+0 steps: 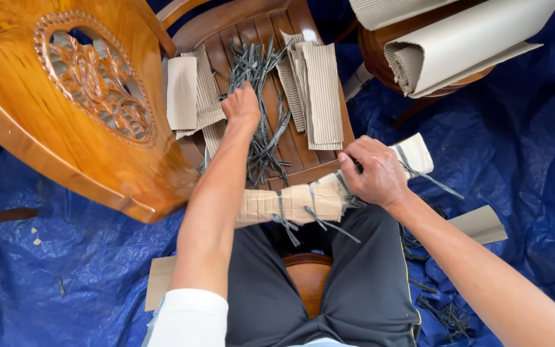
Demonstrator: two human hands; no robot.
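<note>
Left hand (242, 106) on the pile of dark straps (261, 109) on the chair seat (303, 144), fingers closed in the straps, right hand (377, 173) clamped on the cardboard-wrapped leg (303, 199) across the lap, cardboard strips (319, 90) beside the pile

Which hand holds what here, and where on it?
Right hand grips the cardboard-wrapped bar near its middle. Left hand is on the pile of grey ties; a closed hold cannot be told.

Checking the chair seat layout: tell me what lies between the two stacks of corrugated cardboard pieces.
In the head view, a pile of dark straps lies between the stacks; the left hand rests on it.
</note>
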